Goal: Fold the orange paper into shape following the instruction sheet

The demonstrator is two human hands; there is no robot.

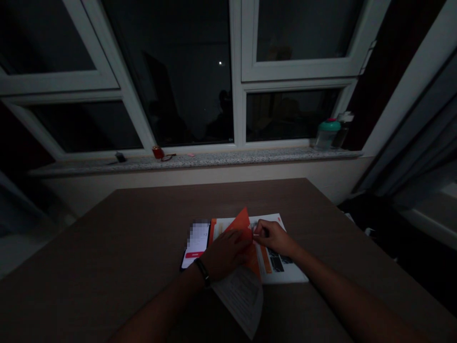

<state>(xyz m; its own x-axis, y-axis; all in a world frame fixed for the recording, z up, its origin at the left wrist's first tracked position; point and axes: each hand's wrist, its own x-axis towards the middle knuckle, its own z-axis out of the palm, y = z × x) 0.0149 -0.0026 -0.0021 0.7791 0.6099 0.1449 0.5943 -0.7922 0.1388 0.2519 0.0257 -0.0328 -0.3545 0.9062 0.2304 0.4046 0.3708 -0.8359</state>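
An orange and white printed paper sheet [247, 225] stands partly raised and bent, with a white text side [243, 293] curling toward me. My left hand [228, 251], a dark band on its wrist, lies across this sheet with its fingers bent over it; the thumb is hidden. At the sheet's right edge my right hand [273, 237] is closed in a pinch, thumb and forefinger meeting on the paper. Under both hands lies a white printed booklet [291, 274] with orange stripes and dark pictures. Just left of it rests a lit smartphone [197, 245], partly behind my left wrist.
The brown table [117, 238] reaches to the wall below the window. On the speckled sill [221, 157] are a small red jar [157, 152], a small dark object [120, 156] and a teal-lidded bottle [326, 133] beside a clear bottle [343, 128]. A curtain [414, 138] hangs at right.
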